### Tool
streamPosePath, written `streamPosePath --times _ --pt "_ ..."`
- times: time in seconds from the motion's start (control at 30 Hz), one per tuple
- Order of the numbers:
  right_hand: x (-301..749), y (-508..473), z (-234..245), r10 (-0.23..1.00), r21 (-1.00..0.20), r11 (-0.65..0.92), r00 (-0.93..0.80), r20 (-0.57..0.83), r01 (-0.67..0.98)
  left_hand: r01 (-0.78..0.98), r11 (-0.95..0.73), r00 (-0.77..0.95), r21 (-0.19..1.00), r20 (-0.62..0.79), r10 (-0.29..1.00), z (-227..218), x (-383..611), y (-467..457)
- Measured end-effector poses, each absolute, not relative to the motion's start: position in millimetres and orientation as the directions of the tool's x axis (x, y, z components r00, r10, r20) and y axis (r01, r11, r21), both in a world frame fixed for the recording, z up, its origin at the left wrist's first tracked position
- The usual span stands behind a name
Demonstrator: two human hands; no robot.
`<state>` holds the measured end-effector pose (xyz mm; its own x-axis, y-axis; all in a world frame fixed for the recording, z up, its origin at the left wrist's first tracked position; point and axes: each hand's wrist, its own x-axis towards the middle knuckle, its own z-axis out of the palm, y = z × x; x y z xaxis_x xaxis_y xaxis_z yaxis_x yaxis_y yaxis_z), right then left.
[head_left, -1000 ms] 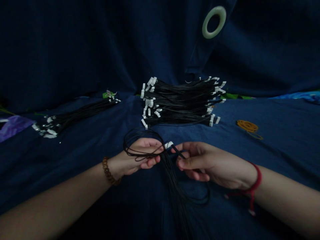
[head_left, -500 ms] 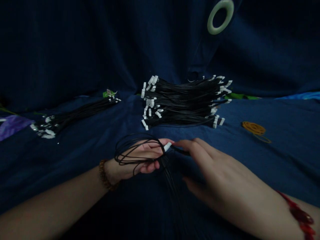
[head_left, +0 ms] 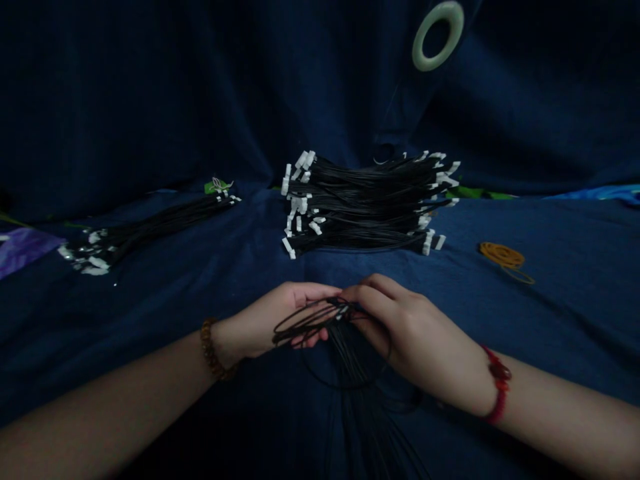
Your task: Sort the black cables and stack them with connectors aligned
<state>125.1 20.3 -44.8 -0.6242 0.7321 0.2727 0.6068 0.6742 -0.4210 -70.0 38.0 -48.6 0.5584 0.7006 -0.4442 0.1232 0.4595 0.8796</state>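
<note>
1 wire coil [head_left: 306,321] gripped by left hand [head_left: 270,319] and right hand [head_left: 420,333], wire stack [head_left: 365,203] beyond.

The wires [head_left: 350,353] are black. So are the stack [head_left: 365,203] and the side bundle [head_left: 150,230], both tipped with white plugs [head_left: 295,203]. The cloth [head_left: 150,100] is plain dark blue. The ring [head_left: 438,35] is pale green, the rubber bands [head_left: 500,255] orange, the bead bracelet [head_left: 210,348] brown and the wrist string [head_left: 496,393] red.

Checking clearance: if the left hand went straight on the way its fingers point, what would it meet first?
The left hand points right, so probably the right hand, fingertips nearly touching over the black wires both pinch.
</note>
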Motion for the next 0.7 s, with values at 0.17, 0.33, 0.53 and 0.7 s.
streamPosePath --times 0.17,0.33,0.53,0.7 --pt "125.5 23.4 -51.3 0.752 -0.438 0.655 -0.591 0.292 0.616 0.155 0.402 0.479 0.902 -0.424 0.769 -53.4 -68.5 39.7" --pt "127.1 23.0 -52.0 0.774 -0.454 0.632 -0.542 0.326 0.628 0.044 0.44 0.513 0.897 -0.398 0.76 -53.0 -75.0 40.6" --pt "124.2 24.6 -54.5 0.751 -0.466 0.658 -0.557 0.354 0.592 -0.083 0.469 0.495 0.879 -0.372 0.785 -45.8 -71.9 35.0" --pt "122.0 24.1 -54.6 0.726 -0.432 0.687 -0.57 0.385 0.584 -0.042 0.411 0.464 0.911 -0.346 0.815 -40.3 -65.9 31.2"
